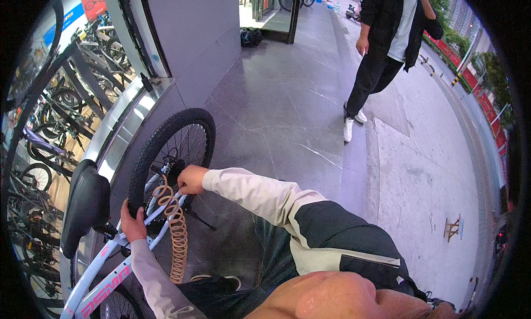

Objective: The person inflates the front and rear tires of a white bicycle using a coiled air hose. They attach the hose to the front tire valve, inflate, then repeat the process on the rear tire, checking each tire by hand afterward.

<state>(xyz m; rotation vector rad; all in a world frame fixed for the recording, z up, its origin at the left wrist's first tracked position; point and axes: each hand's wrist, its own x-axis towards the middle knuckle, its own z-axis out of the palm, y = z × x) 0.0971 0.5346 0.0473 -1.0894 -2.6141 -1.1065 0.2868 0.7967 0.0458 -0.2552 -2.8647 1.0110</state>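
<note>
Over grey floor tiles (265,114), a white-framed bicycle (95,266) apparently mid-job

The black-tyred, spoked rear wheel (142,161) is mounted and a tan coiled hose (177,239) reaches up beside it; preparation looks done, the wheel's handling unfinished. The left hand (133,224) clasps the wheel's edge between thumb and fingers. The right hand (192,180) curls its fingers near the centre; whether they pinch anything is hidden, as is the hose's connection. 1 bicycle end is cut off.

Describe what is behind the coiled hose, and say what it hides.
Behind the coiled hose, parts of the rear wheel, white frame and dark floor show. Its loops cover small strips of these, so details there cannot be seen.
</note>
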